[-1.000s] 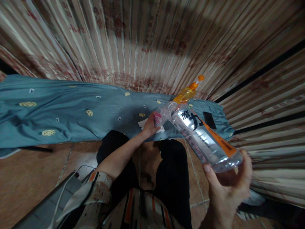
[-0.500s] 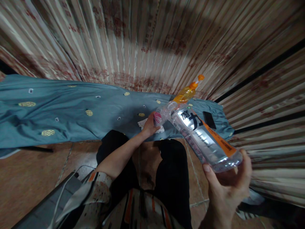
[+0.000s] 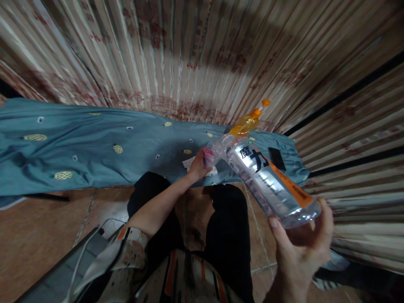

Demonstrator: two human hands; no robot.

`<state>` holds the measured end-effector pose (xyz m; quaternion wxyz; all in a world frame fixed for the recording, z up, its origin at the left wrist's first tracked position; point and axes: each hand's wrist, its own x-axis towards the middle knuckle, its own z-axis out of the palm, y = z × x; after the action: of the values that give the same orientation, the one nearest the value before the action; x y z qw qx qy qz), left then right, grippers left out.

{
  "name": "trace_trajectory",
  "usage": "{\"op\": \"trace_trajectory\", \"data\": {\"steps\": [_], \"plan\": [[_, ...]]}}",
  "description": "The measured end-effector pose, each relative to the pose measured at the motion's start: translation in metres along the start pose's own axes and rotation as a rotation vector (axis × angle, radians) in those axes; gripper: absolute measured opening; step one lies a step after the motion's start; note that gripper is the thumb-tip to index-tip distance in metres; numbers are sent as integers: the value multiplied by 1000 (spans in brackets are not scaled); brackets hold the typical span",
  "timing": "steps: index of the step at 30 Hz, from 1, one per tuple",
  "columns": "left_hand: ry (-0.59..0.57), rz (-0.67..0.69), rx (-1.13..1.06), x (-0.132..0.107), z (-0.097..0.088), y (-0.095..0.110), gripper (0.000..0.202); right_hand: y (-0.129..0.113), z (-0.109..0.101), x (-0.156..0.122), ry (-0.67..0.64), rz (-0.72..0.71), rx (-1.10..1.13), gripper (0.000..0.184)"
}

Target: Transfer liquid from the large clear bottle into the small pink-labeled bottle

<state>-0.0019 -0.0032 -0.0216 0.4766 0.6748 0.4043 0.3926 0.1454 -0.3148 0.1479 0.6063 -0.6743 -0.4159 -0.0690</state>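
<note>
A large clear plastic bottle with a silver and orange label is held tilted in the air, its base toward me on the right. My right hand grips the base, thumb on the near side and fingers round the far side. At the other end, my left hand is closed round the pink cap at the clear neck. Behind the neck stands an orange-yellow bottle with an orange top, its lower part hidden. A white scalloped-edged piece lies under my left hand, partly covered.
A narrow surface under a blue-green patterned cloth runs across in front of my knees. On its right lies a black phone. A pleated curtain hangs behind. A grey box-like object with a white cable is at lower left.
</note>
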Motion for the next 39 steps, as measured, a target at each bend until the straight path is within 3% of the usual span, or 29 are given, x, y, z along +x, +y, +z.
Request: {"op": "trace_trajectory", "data": {"steps": [12,39], "plan": [[2,17,-10,1,1,-5,103,-5,1,0,12,27,-24,141],[19,91,-25,4,5,-21,111,-5,1,2,-1,6,5,132]]}}
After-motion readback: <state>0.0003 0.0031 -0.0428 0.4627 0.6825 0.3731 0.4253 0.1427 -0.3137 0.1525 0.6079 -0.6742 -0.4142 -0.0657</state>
